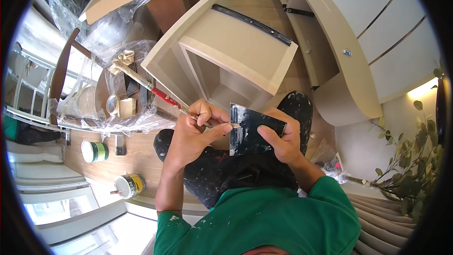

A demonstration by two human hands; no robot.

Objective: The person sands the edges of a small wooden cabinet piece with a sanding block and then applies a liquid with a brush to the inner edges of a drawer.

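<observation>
I saw the right hand (287, 142) with its thumb on top and its fingers tucked under a flat black scraper (249, 134), holding it tight. White smears marked the scraper, which sat in front of the person's tummy. The left hand (189, 136) was mostly curled, with a long red and pale stick (165, 97) tucked in it, pointing to ten o'clock. Its thumb and finger pinched together at the scraper's nine o'clock edge, by a small pale bit (235, 125). A beige cabinet box (231, 40) stood at twelve o'clock, and a yellow-labelled paint can (136, 184) at eight.
</observation>
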